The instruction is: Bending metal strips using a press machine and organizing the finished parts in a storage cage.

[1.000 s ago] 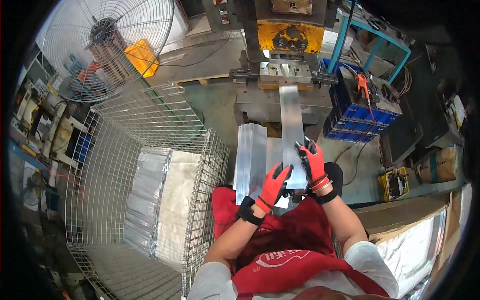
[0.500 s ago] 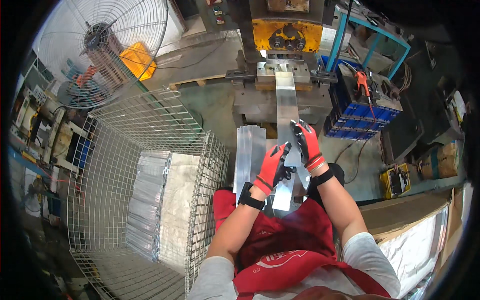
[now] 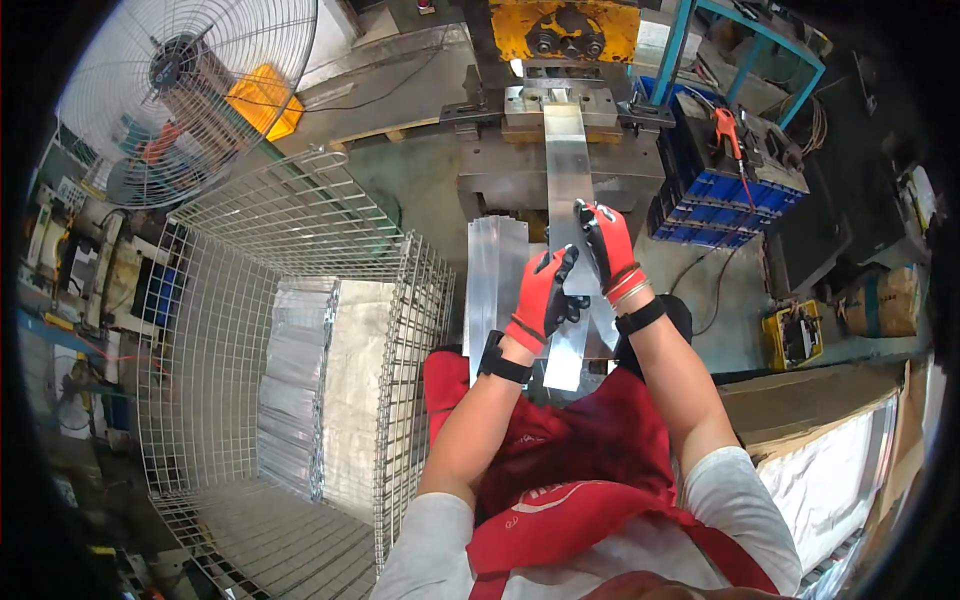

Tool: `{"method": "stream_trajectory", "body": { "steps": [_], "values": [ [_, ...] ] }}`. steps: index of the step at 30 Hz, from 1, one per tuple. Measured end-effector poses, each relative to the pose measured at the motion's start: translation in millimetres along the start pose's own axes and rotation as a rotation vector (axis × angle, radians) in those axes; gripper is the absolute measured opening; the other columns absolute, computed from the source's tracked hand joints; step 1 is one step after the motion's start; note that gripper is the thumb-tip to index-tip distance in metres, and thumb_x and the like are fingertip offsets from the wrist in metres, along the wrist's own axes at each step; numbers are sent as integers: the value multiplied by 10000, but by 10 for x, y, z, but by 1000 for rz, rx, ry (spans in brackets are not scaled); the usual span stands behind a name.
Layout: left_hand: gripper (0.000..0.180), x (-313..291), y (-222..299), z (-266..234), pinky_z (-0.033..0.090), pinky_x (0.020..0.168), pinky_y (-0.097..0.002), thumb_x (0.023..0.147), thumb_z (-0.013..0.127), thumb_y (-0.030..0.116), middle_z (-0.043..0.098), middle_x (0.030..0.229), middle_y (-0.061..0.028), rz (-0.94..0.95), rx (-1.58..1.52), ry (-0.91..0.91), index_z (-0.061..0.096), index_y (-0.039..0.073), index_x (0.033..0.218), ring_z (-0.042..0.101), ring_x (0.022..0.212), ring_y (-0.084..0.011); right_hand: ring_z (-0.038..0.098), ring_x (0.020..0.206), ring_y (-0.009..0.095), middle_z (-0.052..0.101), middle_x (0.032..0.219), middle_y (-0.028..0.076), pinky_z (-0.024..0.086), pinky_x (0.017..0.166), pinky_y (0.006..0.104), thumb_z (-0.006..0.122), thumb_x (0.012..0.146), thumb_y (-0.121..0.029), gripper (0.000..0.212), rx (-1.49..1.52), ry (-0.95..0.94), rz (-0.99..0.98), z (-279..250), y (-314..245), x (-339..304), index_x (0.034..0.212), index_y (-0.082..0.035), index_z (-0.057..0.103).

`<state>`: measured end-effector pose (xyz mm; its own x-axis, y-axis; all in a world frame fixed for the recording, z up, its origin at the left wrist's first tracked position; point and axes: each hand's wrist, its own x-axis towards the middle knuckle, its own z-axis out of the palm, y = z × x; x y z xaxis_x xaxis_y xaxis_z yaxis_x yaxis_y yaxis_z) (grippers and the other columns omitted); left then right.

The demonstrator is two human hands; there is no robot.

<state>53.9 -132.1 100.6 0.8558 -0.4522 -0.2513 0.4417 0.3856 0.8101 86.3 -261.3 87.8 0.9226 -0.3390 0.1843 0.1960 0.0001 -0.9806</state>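
A long, flat metal strip (image 3: 567,165) runs from the die (image 3: 562,100) of a press toward me. My right hand (image 3: 612,248), in a red glove with black fingertips, pinches its right edge. At the strip's left edge, near its close end, is my left hand (image 3: 543,295), gloved alike, its fingers curled at the metal. The exact contact under the left fingers is partly hidden. Below my hands lies another bright strip (image 3: 566,368). A stack of similar strips (image 3: 495,270) sits just left of my left hand.
At left stands a wire mesh basket (image 3: 405,330) holding wrapped bundles of strips (image 3: 295,380), with a large fan (image 3: 180,75) beyond it. Blue crates (image 3: 700,215) bearing an orange-handled tool (image 3: 727,130) stand right of the press. A cardboard box (image 3: 800,400) is at lower right.
The view has shifted slightly, so the press and strips sit higher in it. Both hands keep nearly the same places along the strip, which still reaches into the die.
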Motion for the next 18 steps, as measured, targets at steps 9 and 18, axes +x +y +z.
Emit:
{"method": "stream_trajectory", "body": {
  "steps": [9,18],
  "values": [
    [246,-37,-58,-105,473,480,-273,838,503,179,534,896,-37,212,468,-43,521,16,1022,567,744,-143,315,475,46,386,509,-55,273,419,245,518,803,-179,252,121,49,193,-16,46,8,590,-59,456],
    [211,191,-34,13,398,331,-213,838,507,278,461,710,-7,138,61,-49,508,73,889,547,453,-142,350,497,39,420,556,-68,288,425,240,515,806,-193,243,57,13,6,-68,200,278,622,-34,509]
  ]
}}
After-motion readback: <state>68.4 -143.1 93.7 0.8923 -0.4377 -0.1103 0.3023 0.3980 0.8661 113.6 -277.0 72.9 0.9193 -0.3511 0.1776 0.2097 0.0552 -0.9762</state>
